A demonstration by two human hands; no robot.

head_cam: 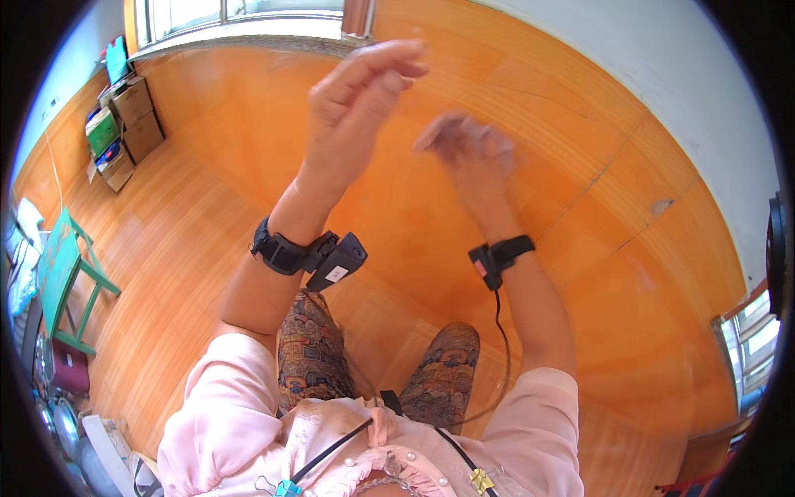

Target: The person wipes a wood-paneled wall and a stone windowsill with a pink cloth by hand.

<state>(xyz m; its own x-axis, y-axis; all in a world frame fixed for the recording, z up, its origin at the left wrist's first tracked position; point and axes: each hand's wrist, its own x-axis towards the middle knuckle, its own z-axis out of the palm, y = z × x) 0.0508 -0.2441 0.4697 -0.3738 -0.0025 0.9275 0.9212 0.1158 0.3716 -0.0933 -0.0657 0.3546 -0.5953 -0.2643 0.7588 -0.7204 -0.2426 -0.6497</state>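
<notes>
My left hand (pixel 354 112) is raised in front of the wood-panelled wall (pixel 397 205), below the window. Its fingers are bent, with the thumb alongside them, and nothing shows in it. Lower and to the right, my right hand (pixel 472 146) is also lifted, blurred, with loosely curled fingers and no object visible. The two hands are apart and touch nothing that I can see. A black strap with a small device (pixel 338 261) sits on my left forearm. Another strapped device (pixel 490 264) with a cable is on my right wrist.
A window (pixel 242 15) with a stone sill is ahead. Stacked cardboard boxes (pixel 140 118) stand in the far left corner. Along the left are a green wooden stool (pixel 62 273) and a dark red box (pixel 68 366). The cable (pixel 506 348) hangs beside my right arm.
</notes>
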